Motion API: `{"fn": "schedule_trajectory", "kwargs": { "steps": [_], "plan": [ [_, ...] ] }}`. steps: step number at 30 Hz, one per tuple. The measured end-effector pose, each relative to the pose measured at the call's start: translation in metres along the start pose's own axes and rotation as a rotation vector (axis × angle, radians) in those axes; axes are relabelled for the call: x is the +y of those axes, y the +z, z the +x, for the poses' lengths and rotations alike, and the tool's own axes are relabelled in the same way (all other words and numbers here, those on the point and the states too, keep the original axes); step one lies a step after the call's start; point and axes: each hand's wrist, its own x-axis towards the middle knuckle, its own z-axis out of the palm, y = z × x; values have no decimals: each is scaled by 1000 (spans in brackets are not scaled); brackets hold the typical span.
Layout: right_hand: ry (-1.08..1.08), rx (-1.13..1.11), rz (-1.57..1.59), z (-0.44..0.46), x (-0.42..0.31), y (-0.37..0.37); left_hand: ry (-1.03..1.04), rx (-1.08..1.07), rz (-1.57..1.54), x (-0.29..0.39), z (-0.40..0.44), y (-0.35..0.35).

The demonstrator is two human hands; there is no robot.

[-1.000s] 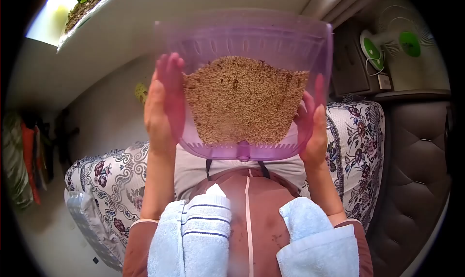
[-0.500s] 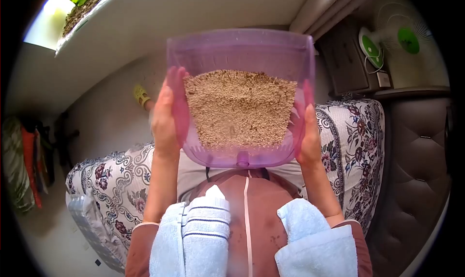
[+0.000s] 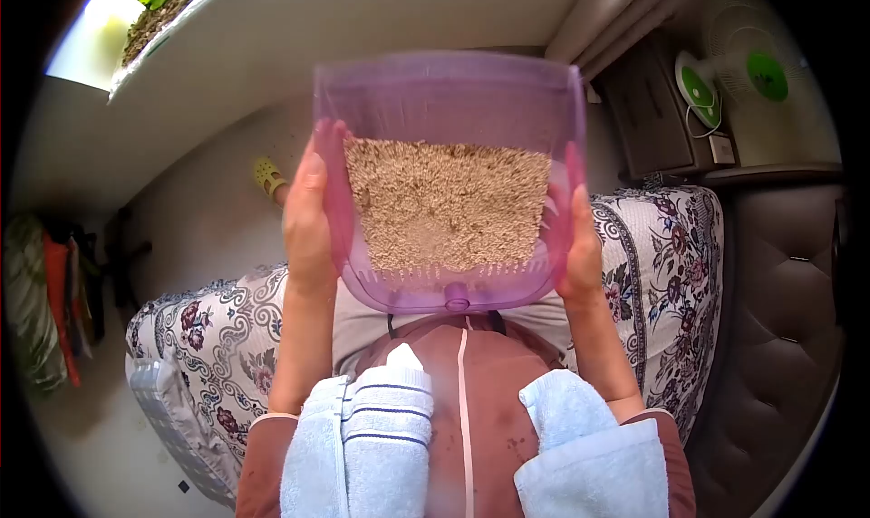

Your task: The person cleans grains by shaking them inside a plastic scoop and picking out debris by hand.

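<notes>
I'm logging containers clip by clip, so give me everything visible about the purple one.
The purple container looks like translucent plastic, with a wide, nearly straight far edge and rounded near corners. Comb-like teeth and a round stub mark its near side. It holds a layer of small tan grains. The left hand and right hand hold it up by opposite sides; its exact tilt is unclear.

your view is moderately bright, with glare at the window washing out the upper left. fisheye distortion bends the bed and wall, black fills your corners, and the tub's rim looks softly blurred.
</notes>
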Motion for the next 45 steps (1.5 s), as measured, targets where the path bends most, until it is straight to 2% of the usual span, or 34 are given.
{"fn": "schedule_trajectory", "kwargs": {
  "steps": [3, 4, 5, 7, 11, 12, 15, 16, 19, 20, 21, 23, 28, 31, 32, 35, 36, 39, 40, 43, 44, 45],
  "plan": [
    [-291, -160, 55, -2, 3, -3, 250, -108, -121, 22, -1, 19],
    [-233, -14, 118, 8, 27, -8, 133, -74, -97, 13, -1, 10],
    [-124, 77, 32, 5, 40, -14, 20, -42, -74, -2, 0, -1],
    [2, 3, 22, -2, 47, -17, -44, -55, -81, -14, -8, -3],
    [61, 70, -21, -9, 65, -35, -172, 36, -9, -31, -19, -17],
    [174, 14, 112, -7, 65, -38, -200, 52, -7, -30, -16, -19],
    [185, 37, 163, -7, 25, -7, -166, 46, 126, -11, -7, -7],
    [142, 62, 94, -8, 15, -5, -87, 4, 97, -1, -6, 0],
    [-209, -65, 152, -6, 16, -1, 155, -88, 46, 30, -12, 32],
    [-168, -20, 135, 0, 28, -5, 122, -117, 81, 25, -10, 26],
    [-63, -18, 84, 1, 37, -14, -49, -84, 22, 9, -5, 8],
    [-39, 1, -18, -2, 54, -24, -72, -35, 71, -17, -7, -14],
    [137, 57, 101, 1, 48, -23, -213, 80, -32, -36, -14, -17],
    [85, 54, -7, 3, 15, -5, -133, 53, -4, -30, -9, -16],
    [-7, 18, -102, 4, 6, -4, -45, 19, -44, -28, -5, -17],
    [-193, -56, -79, -4, -2, -11, 215, -124, -187, 1, -5, 0],
    [-194, -47, -40, 2, 12, -16, 255, -168, -183, -2, -3, -3],
    [-31, -10, 35, 8, 46, -31, 37, -53, 57, -21, -7, -6],
    [-70, -27, -24, 6, 47, -30, -1, -28, 34, -27, -10, -9],
    [49, 69, -21, 4, 54, -38, -116, 16, 21, -30, -15, -9],
    [175, 61, 129, 5, 48, -37, -159, 49, 24, -30, -14, -7],
    [137, 57, 65, 8, 40, -33, -148, 60, -1, -31, -12, -9]
  ]
}}
